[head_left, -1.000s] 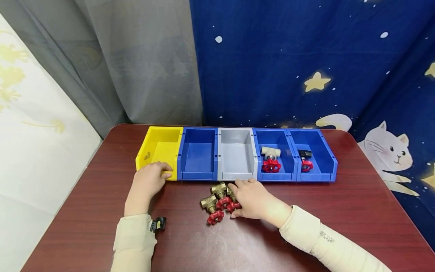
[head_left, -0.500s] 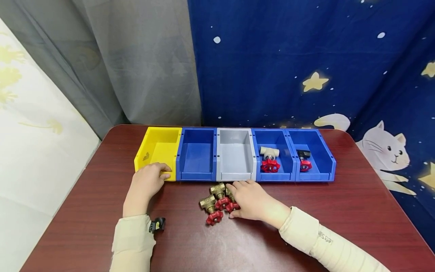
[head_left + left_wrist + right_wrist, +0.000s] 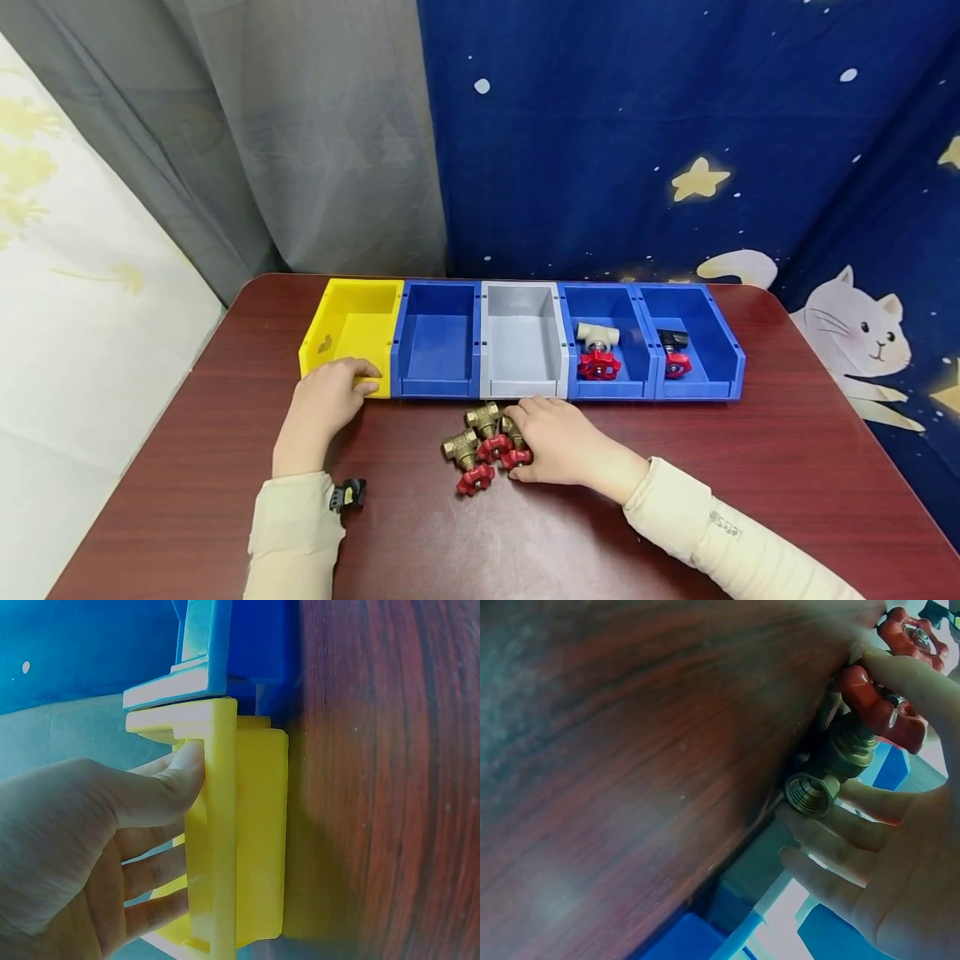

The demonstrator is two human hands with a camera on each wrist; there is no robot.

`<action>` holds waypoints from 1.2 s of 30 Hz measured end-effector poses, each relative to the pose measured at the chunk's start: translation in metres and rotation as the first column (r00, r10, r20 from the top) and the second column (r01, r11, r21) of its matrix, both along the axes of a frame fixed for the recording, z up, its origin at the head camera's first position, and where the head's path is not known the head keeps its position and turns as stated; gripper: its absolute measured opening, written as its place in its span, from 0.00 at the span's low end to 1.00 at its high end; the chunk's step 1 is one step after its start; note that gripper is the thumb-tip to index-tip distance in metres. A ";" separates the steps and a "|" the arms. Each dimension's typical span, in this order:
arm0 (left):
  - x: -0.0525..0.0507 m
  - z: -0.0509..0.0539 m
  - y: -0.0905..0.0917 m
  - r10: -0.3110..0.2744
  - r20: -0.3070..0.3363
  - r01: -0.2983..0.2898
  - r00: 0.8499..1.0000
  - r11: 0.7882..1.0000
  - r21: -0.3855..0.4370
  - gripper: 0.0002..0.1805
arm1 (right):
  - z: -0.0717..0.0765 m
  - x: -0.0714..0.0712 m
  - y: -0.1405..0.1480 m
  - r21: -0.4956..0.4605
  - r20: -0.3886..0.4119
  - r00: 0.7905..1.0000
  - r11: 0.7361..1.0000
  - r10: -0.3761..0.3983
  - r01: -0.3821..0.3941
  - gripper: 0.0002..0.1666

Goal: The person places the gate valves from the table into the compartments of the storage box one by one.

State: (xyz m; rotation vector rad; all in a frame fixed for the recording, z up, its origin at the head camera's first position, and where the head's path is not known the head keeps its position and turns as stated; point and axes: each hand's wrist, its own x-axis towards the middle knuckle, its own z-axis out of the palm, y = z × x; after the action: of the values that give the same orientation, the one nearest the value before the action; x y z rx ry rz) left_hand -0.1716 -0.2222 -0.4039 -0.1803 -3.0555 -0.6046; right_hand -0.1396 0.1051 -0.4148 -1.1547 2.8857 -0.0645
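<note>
Valves of brass, three in count, each with a red handwheel, lie clustered on the surface between your left hand and your right hand in the head view. Two sit just left of your right hand; the right brass valve lies under its fingers. Ahead of your hands stand five bins in a row: one yellow bin, three blue bins and one grey bin. Ahead and to the right of your right hand, one white valve and one black valve each lie in a blue bin.

In the left wrist view, your left hand pinches the yellow bin's front lip, thumb on the near side, fingertips hidden behind it.

In the right wrist view, your right hand is partly curled around the right brass valve, thumb by its handwheel, lower fingers spread beyond its body; a second red handwheel shows past your thumb.
</note>
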 end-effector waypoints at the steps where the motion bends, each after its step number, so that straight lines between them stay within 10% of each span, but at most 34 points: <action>1: 0.000 0.000 0.000 0.002 0.001 -0.002 1.000 1.000 0.000 0.10 | 0.000 0.000 0.000 -0.012 0.011 1.000 1.000 -0.003 0.003 0.49; 36: 0.000 -0.002 -0.001 -0.001 -0.003 0.001 1.000 1.000 0.010 0.09 | 0.011 0.001 0.018 -0.168 -0.082 0.995 0.984 0.049 -0.063 0.46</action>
State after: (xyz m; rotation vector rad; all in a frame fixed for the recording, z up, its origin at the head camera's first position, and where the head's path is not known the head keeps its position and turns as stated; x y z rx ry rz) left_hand -0.1714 -0.2232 -0.4057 -0.1821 -3.0491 -0.6197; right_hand -0.1385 0.1227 -0.4036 -1.2924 2.9621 -0.2769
